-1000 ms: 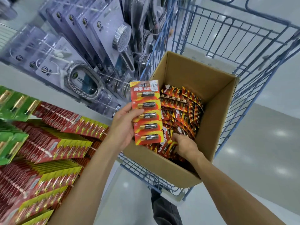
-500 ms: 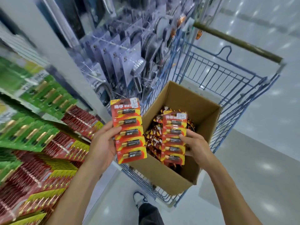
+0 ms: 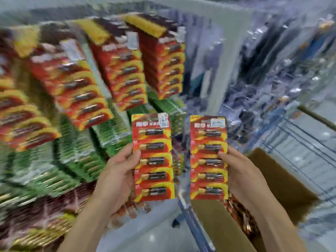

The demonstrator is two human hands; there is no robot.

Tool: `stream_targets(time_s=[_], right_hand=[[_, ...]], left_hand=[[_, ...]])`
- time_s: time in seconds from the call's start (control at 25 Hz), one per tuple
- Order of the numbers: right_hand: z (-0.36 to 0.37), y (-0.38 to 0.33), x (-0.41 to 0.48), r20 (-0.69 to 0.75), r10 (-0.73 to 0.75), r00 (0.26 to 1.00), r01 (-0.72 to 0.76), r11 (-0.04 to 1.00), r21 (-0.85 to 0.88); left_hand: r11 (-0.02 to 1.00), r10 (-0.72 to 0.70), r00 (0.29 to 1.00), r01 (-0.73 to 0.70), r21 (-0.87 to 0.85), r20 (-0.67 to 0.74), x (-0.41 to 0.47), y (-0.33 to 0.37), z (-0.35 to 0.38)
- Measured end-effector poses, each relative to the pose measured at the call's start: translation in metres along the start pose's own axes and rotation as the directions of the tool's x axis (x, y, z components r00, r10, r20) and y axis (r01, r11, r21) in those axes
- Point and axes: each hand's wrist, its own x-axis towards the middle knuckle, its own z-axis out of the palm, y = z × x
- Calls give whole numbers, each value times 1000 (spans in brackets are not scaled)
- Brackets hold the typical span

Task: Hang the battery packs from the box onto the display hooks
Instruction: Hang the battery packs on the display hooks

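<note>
Left grip: the left hand [image 3: 116,177] is holding the left strip [image 3: 152,157] by its left edge. The thumb is lying across the front beside the 2nd and 3rd batteries, and the fingers are curling behind.
Right grip: the right hand [image 3: 245,175] is holding the right strip [image 3: 209,159] by its right edge. The thumb is pressing on the front near the 2nd battery, and the fingers are hidden behind.
Left strip: it is standing upright in the air, showing 5 batteries 1 above another and a white sticker at its top right corner.
Right strip: it is standing upright just beside the left strip, apart from it, also showing 5 batteries and a sticker at the top.
Box [image 3: 283,180]: it is sitting open below and right of the right hand, with loose packs [image 3: 241,215] showing under the right wrist.
Cart [image 3: 300,142]: blue wire, blurred, it is carrying the box.
Red packs [image 3: 127,73]: they are hanging in rows above and left of the strips.
Green packs [image 3: 72,160]: they are hanging below the red packs, left of the left hand.
Hooks: too blurred to tell.
</note>
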Motion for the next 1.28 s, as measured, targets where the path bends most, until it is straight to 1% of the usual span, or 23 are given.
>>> stream_targets(time_s=[0.12,0.24,0.4,0.52,0.72,0.8,0.92,1.0,1.08,1.16,1.24,1.28], right_hand=[[65,4,3,153,34,988,-33,999,-11],[130,16,2,291,117,949,-96,992,-86],[222,48,-7,382,200,903,-156,978,-141],[285,76,-29,367,227,902,-201,974,-108],[366,125,-73,297,297,908,-286,955,-82],[390,141,-90,275,315,908,-314,948,-48],[422,152,-120,289,267,919,-271,962,-27],[435,154,-137,264,237,935,-232,971,-52],[441,156,-147,236,238,942,-241,970,-17],[446,160,-152,180,245,953,-249,968,1],[446,162,-152,165,243,956,-246,969,-3],[443,161,-153,153,213,965,-215,977,-5]], left_hand=[[991,104,981,-116,-69,-162,-49,28,-43],[963,180,933,-232,-140,-310,-96,51,-84],[909,277,838,-386,-153,-471,-156,75,-136],[879,322,787,-455,-142,-527,-200,93,-181],[857,326,750,-492,-156,-575,-269,120,-256],[866,313,753,-477,-152,-578,-290,127,-281],[878,296,770,-453,-158,-565,-311,137,-312],[879,306,778,-452,-150,-549,-316,146,-326],[884,327,780,-453,-120,-534,-316,155,-334],[881,364,781,-466,-85,-508,-312,166,-335],[878,405,780,-478,-36,-477,-305,178,-331],[878,419,778,-479,-10,-468,-300,183,-328]])
